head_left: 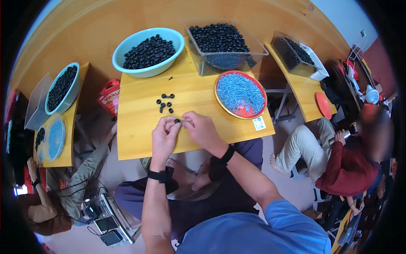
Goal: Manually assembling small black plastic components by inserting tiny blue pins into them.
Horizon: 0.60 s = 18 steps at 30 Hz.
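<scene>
Over the near part of the yellow table [139, 131], my left hand [164, 135] pinches a small black round piece [177, 121] between thumb and fingertips. My right hand [203, 129] is closed, its fingertips pressed together right beside that piece; whatever they hold is too small to make out. Just beyond my hands lies a loose group of several black round pieces [163, 105]. A tiny dark screw-like part [170, 78] lies farther off. To the right sits a round red tray [245, 111] with many small shiny bluish metal pieces [239, 88].
At the table's far side stand a light-blue basin [148, 73] and a clear plastic bin [204, 65], both full of black pieces. Side tables [69, 139] [302, 95] hold similar containers. People sit at left and right [351, 169]. Electronic devices [111, 230] stand on the floor at lower left.
</scene>
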Each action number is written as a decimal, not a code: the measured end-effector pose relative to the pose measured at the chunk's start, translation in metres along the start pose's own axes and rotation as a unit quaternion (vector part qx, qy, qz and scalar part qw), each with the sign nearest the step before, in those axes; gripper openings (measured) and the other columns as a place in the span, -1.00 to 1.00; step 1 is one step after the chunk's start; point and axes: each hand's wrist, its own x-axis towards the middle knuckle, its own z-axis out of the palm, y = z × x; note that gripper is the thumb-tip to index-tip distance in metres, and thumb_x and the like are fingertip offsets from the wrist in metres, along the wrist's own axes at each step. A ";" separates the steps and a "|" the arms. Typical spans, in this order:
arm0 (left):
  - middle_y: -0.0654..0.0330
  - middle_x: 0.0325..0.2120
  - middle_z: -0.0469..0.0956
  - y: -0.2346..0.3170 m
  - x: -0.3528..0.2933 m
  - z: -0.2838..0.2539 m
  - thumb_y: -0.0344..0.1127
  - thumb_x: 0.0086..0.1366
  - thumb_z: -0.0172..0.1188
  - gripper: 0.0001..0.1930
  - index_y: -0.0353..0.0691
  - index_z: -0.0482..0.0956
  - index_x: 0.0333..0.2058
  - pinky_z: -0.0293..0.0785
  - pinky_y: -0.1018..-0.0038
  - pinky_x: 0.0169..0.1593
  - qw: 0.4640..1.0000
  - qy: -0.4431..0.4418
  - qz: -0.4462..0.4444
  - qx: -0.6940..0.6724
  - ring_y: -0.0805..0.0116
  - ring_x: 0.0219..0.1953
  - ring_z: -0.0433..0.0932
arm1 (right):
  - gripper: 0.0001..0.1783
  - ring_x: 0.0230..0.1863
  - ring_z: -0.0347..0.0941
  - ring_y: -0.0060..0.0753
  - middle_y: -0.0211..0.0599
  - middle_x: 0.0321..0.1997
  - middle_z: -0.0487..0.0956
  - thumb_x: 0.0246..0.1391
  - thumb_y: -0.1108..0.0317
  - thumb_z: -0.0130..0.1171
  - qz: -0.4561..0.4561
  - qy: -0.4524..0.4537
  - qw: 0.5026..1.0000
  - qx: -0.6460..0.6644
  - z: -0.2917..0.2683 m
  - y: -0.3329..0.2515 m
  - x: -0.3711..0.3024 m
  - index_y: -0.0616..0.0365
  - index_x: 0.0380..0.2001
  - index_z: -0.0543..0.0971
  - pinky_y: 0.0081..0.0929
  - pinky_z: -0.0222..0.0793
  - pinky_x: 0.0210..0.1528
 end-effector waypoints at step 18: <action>0.30 -0.41 0.66 0.014 -0.006 0.009 -0.51 0.33 0.32 -0.83 -0.38 0.58 -0.13 0.49 0.65 -0.27 0.992 0.023 0.022 0.126 0.66 -0.38 0.53 | -0.89 -0.46 0.69 -0.30 -0.13 -0.44 0.66 0.20 0.43 0.23 0.042 0.001 0.997 0.062 -0.003 0.005 -0.002 0.28 -0.33 0.59 -0.40 0.55 -0.38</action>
